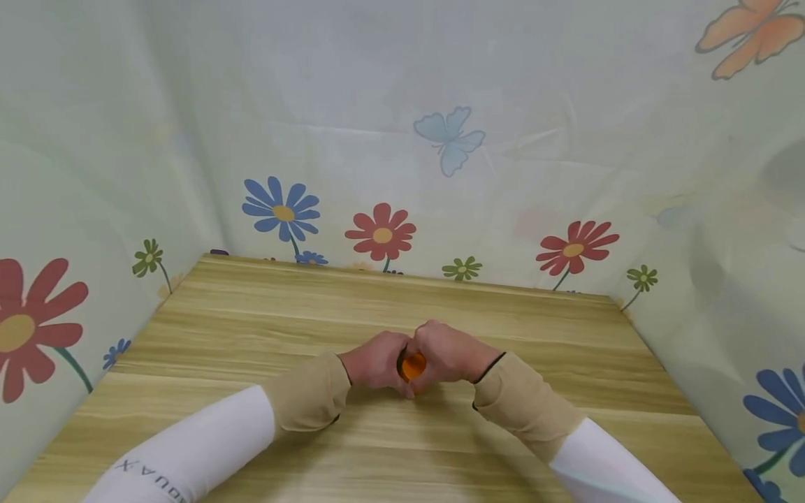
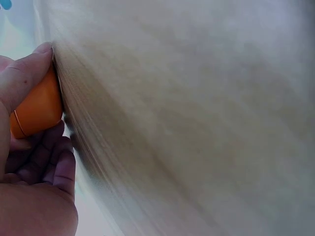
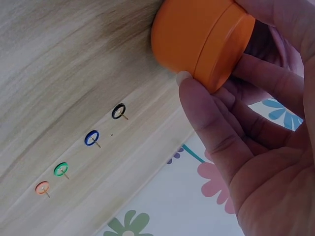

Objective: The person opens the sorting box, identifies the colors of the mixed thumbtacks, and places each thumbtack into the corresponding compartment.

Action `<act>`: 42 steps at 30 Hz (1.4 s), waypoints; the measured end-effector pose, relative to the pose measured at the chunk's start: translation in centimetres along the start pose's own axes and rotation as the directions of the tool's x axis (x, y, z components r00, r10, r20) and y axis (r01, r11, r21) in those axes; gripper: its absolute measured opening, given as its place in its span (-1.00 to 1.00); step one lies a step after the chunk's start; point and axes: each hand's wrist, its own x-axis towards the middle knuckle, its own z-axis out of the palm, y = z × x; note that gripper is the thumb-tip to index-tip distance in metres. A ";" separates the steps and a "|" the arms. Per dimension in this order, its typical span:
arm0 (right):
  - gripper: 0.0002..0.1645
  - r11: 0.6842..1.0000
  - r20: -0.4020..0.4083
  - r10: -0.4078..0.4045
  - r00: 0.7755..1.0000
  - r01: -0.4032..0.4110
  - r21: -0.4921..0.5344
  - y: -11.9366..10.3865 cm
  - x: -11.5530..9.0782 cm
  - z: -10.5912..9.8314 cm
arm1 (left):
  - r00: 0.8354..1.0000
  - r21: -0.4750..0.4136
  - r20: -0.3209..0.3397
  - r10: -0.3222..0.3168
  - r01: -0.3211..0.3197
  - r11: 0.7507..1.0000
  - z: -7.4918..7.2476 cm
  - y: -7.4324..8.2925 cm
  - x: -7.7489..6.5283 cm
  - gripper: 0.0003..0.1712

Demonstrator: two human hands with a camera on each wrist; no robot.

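A small orange round container (image 1: 414, 366) with a seam around it, likely a lid line, is between both hands at the middle of the table. From the left, my left hand (image 1: 377, 360) grips it; the left wrist view shows the thumb on the orange side and fingers curled beneath. My right hand (image 1: 449, 353) holds it from the other side, thumb and fingers around the seamed end in the right wrist view. The container's base appears on or very close to the tabletop. Fingers hide much of it in the head view.
Several small ring-like pieces with gold pins, resembling thumbtacks, lie in a row in the right wrist view: black (image 3: 118, 111), blue (image 3: 91, 138), green (image 3: 60, 169) and salmon (image 3: 42, 188). The wood-grain table (image 1: 264, 307) is bordered by a flower-printed cloth (image 1: 352, 91).
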 end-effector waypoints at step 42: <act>-0.71 0.999 0.039 0.013 0.999 -0.014 0.035 0.0 0.1 -0.3 | 1.000 -0.010 -0.005 -0.021 0.020 1.000 -0.1 0.7 0.0 -0.48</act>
